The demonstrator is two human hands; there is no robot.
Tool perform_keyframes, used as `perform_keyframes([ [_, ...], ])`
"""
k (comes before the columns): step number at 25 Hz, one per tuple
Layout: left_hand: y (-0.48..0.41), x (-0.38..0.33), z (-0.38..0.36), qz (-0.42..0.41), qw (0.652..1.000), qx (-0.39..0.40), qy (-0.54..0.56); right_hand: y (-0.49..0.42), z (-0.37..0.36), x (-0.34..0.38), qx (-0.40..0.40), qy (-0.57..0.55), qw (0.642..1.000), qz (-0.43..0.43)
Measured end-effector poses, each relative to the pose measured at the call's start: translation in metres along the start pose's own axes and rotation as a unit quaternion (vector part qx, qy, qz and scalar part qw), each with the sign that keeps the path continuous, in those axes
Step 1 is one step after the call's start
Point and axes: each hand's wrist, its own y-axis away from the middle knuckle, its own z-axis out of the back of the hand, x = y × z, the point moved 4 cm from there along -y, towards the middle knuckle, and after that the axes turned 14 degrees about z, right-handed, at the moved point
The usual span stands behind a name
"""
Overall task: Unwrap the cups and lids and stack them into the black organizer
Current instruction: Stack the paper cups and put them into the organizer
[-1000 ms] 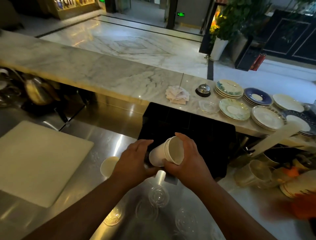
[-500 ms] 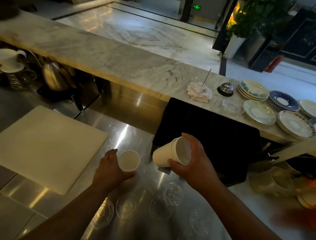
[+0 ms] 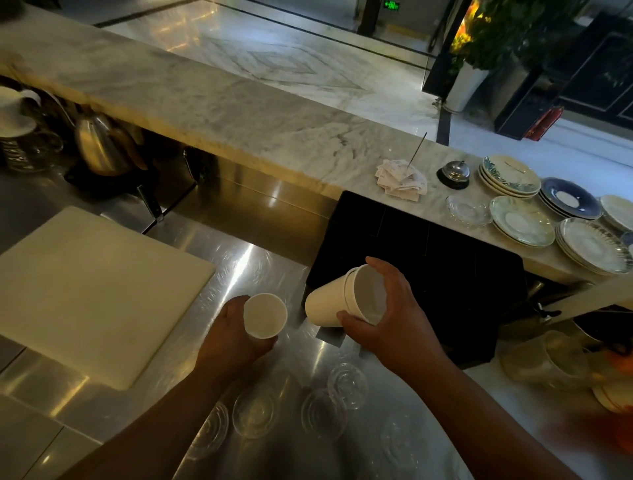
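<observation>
Since a moment before, little was moved: one cup (image 3: pixel 265 316) was gripped by the left hand (image 3: pixel 230 337), nested cups (image 3: pixel 346 297) by the right hand (image 3: pixel 394 320), beside the organizer (image 3: pixel 445 260), above the desk (image 3: pixel 191 260).

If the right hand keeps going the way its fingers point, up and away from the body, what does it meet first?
Most likely the black organizer. The right hand, holding the stacked white cups, already sits at its near edge, with fingers aimed over its top. Height above it is unclear, so it might pass over toward the marble counter.

green exit sign (image 3: pixel 391 4), characters unreadable
</observation>
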Motion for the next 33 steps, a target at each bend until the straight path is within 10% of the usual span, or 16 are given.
perform_keyframes([
  [33,0.061,-0.203,0.001,-0.216,0.976,0.009,-0.040,0.015,0.066,0.004,-0.044,-0.020,0.998,0.043],
])
